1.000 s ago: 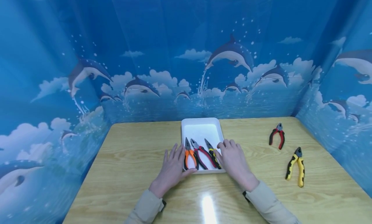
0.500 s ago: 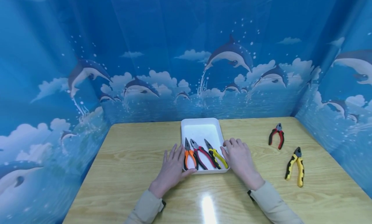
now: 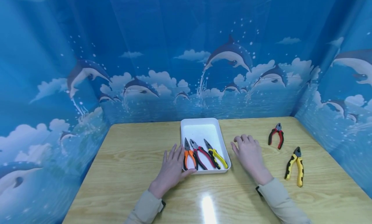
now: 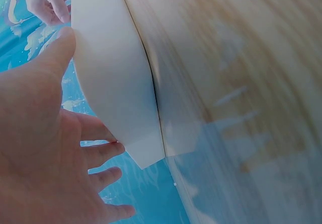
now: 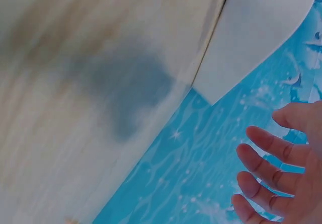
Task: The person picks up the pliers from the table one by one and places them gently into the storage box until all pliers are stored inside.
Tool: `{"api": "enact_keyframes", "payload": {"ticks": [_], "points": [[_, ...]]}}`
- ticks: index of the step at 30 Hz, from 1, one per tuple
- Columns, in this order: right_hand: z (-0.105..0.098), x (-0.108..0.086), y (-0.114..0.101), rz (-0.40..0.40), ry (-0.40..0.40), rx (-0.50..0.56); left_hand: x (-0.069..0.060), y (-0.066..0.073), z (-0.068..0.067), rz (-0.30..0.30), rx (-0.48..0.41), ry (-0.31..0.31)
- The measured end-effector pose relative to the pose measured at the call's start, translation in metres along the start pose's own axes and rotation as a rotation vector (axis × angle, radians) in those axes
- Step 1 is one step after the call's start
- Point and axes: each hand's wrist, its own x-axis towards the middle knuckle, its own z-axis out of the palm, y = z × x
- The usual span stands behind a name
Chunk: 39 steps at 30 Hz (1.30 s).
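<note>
A white tray holds three pliers side by side: orange-and-black needle-nose pliers, red-and-black pliers, and yellow-and-black needle-nose pliers. My left hand rests at the tray's front left corner, fingers extended along its left side and thumb at the front rim. In the left wrist view, the thumb and a fingertip of that left hand touch the tray wall. Right of the tray, apart from it, my right hand holds nothing. The right wrist view shows its loosely bent fingers.
On the table's right side lie small red-and-black pliers and, nearer, yellow-and-black pliers, both with handles spread. A blue dolphin-print curtain encloses the wooden table at the back and sides.
My right hand has let go of the yellow-and-black needle-nose pliers in the tray and moved right, off the tray. The left hand has stayed in place.
</note>
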Motion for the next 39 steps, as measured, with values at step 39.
{"api": "enact_keyframes", "payload": {"ticks": [39], "points": [[0.021, 0.015, 0.158, 0.503, -0.627, -0.092, -0.002, -0.002, 0.001, 0.017, -0.020, 0.013]]}}
